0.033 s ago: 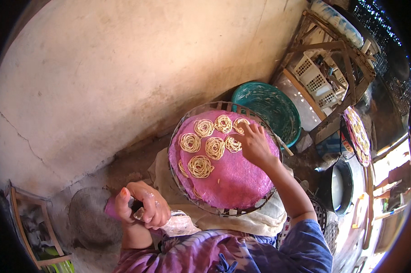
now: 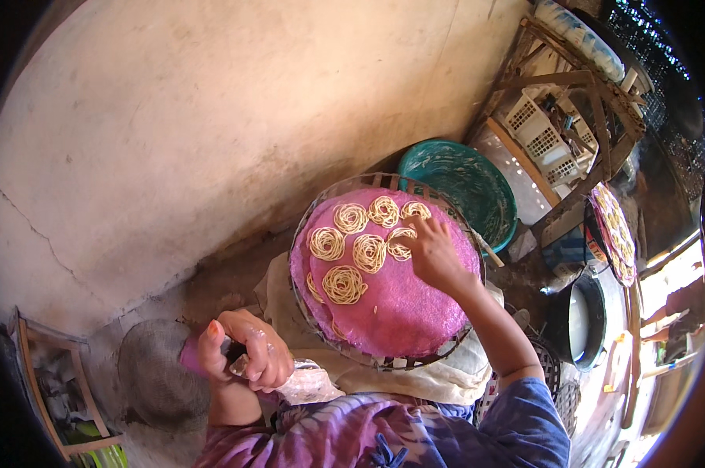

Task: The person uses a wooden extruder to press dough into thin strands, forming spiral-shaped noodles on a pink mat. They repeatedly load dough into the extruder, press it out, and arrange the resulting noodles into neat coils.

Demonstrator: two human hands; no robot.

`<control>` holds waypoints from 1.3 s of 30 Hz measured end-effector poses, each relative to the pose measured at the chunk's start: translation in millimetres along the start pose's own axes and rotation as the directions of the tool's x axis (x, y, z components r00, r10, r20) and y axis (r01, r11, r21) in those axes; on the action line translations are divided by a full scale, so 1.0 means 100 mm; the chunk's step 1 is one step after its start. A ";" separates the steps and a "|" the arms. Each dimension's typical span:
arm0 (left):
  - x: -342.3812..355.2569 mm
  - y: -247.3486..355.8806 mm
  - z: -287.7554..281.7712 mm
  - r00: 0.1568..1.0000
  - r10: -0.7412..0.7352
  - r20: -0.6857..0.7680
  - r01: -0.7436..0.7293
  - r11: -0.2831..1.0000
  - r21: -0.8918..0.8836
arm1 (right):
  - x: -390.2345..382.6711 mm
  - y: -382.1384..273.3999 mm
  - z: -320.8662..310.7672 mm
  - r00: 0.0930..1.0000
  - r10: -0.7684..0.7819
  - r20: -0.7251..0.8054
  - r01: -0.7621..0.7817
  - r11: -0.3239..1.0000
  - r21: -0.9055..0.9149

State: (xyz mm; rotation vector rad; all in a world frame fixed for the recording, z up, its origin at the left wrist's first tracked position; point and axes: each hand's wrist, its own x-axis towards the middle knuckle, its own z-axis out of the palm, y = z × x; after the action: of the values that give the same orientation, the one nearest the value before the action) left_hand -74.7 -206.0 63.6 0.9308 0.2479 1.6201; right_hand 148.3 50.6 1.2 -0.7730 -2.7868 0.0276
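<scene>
A round pink sheet point(image 2: 403, 312) covers a woven tray point(image 2: 312, 334) in front of me. Several coiled nests of pale yellow noodle-like strands lie on its far and left part, among them a large coiled nest point(image 2: 344, 285). My right hand point(image 2: 436, 253) is over the right side of the sheet, fingers bent and apart. Its thumb and fingertips are at the right edge of a strand nest point(image 2: 399, 244), partly hiding it. At the lower left my left hand point(image 2: 251, 351) is closed around a dark, pale-smeared object, mostly hidden; a whitish smeared piece point(image 2: 309, 384) shows beside it.
A green basin point(image 2: 465, 187) stands behind the tray, by the plain wall point(image 2: 212, 117). To the right are a dark pot point(image 2: 575, 316), another pink-covered tray of nests point(image 2: 614, 234), and a wooden rack with a white crate point(image 2: 539, 136). A wooden frame point(image 2: 63, 390) stands lower left.
My right hand has shifted slightly toward me, uncovering more of the far-right nest. The left hand looks unmoved.
</scene>
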 end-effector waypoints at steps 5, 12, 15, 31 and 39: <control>-0.01 -0.03 0.02 1.000 -0.004 0.016 0.004 0.999 -0.048 | -0.20 -0.34 0.09 0.982 -0.097 0.161 0.048 0.957 0.286; 0.03 0.04 0.14 0.993 0.091 0.073 -0.090 0.996 -0.018 | -0.18 -0.40 0.21 0.996 -0.077 0.049 0.053 0.923 0.381; 0.12 0.13 0.24 0.983 0.159 0.087 -0.157 0.987 -0.026 | -0.10 -0.46 0.13 0.991 -0.112 0.078 0.093 0.971 0.218; 0.99 -0.75 0.17 0.591 -0.728 0.348 -0.234 0.258 0.937 | -0.91 -0.57 -0.89 0.984 0.000 0.177 -0.101 0.822 0.561; 1.05 -1.27 0.71 0.502 -0.861 -0.076 -0.312 -0.263 0.913 | -0.66 -0.07 -0.71 0.963 -0.126 0.239 -0.116 0.607 0.786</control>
State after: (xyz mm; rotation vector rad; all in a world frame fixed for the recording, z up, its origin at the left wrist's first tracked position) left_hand 67.5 -97.8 76.9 2.3728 1.2288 -0.2633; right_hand 216.8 7.3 54.8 -0.5205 -2.5474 1.3854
